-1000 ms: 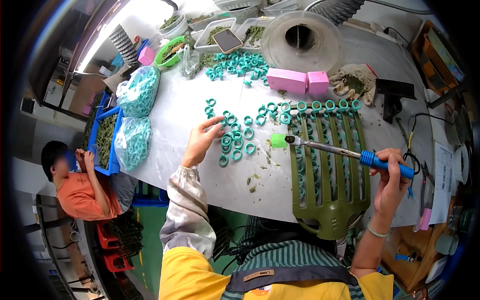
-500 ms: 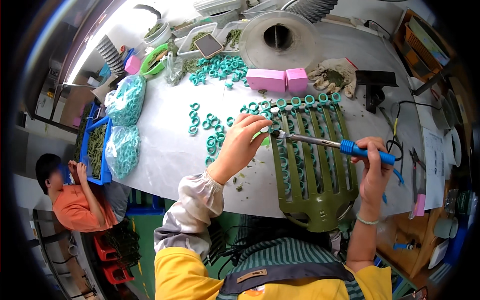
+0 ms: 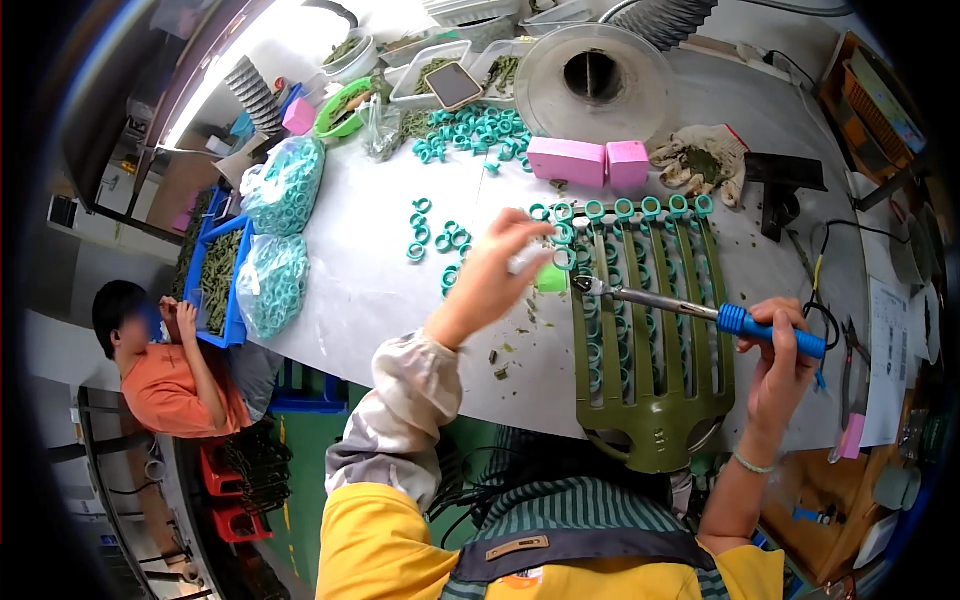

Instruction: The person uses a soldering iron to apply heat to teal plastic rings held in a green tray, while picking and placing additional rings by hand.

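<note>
My right hand (image 3: pixel 778 350) is closed around the blue handle of a soldering iron (image 3: pixel 665 302). Its metal shaft slopes up to the left, over an olive-green slotted rack (image 3: pixel 655 440). The iron's tip is at the rack's left bar, near the far end. Small teal rings (image 3: pixel 650 207) line the far end of the rack, and more show between the bars. Just left of the rack is my left hand (image 3: pixel 490 270), blurred, with thumb and forefinger apart beside a teal ring (image 3: pixel 564 258). A bright green block (image 3: pixel 551 278) lies by its fingertips.
Loose teal rings (image 3: pixel 480 130) are heaped at the back, near pink blocks (image 3: pixel 567 161), a phone (image 3: pixel 454 87) and a soiled glove (image 3: pixel 700 165). Bagged rings (image 3: pixel 284 185) stand at left. A black stand (image 3: pixel 782 190) and pliers (image 3: pixel 850 375) are at right. Another person (image 3: pixel 180 385) sits far left.
My left thumb and forefinger have parted and drawn back from the ring by the rack's left edge. The whole view has shifted, while the iron stays by the left bar.
</note>
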Demonstrator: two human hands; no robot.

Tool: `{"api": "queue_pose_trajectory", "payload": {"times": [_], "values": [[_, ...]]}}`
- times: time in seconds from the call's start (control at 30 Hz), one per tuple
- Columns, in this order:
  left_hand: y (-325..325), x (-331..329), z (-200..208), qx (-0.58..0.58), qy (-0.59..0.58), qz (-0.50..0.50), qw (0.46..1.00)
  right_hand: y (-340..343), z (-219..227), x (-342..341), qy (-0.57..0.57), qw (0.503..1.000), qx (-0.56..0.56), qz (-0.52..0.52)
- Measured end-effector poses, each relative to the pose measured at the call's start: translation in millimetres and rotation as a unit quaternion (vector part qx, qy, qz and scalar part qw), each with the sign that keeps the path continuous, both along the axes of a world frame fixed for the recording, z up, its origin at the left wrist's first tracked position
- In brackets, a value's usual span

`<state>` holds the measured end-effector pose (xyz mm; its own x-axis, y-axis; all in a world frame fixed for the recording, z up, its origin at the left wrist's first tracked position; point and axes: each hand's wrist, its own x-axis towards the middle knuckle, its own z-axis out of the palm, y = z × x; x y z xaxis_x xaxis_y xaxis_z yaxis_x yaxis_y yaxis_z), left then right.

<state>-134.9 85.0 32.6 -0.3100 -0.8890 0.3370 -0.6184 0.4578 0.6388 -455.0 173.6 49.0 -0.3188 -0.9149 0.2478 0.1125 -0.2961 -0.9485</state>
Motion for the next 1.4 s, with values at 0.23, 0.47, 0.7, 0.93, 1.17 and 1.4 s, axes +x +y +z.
{"api": "queue_pose_trajectory", "payload": {"times": [0.23, 0.47, 0.7, 0.93, 1.17, 1.4], "values": [[27, 93, -13, 0.167, -0.233, 0.267, 0.920, 6, 7, 5, -0.014, 1.000, 0.010, 0.004], [33, 131, -48, 0.044, -0.139, 0.161, 0.976, 9, 11, 8, -0.012, 1.000, 0.008, 0.007], [-10, 130, -47, 0.051, -0.016, 0.189, 0.981, 13, 15, 12, -0.006, 1.000, 0.011, 0.000], [-24, 141, -58, -0.061, -0.153, 0.128, 0.978, 16, 17, 10, -0.003, 1.000, 0.011, -0.005], [5, 105, -23, 0.178, 0.161, 0.143, 0.960, 16, 14, 7, 0.005, 1.000, 0.010, -0.013], [50, 6, 10, 0.125, 0.110, -0.044, 0.985, 16, 9, 5, 0.005, 1.000, -0.007, 0.006]]}}
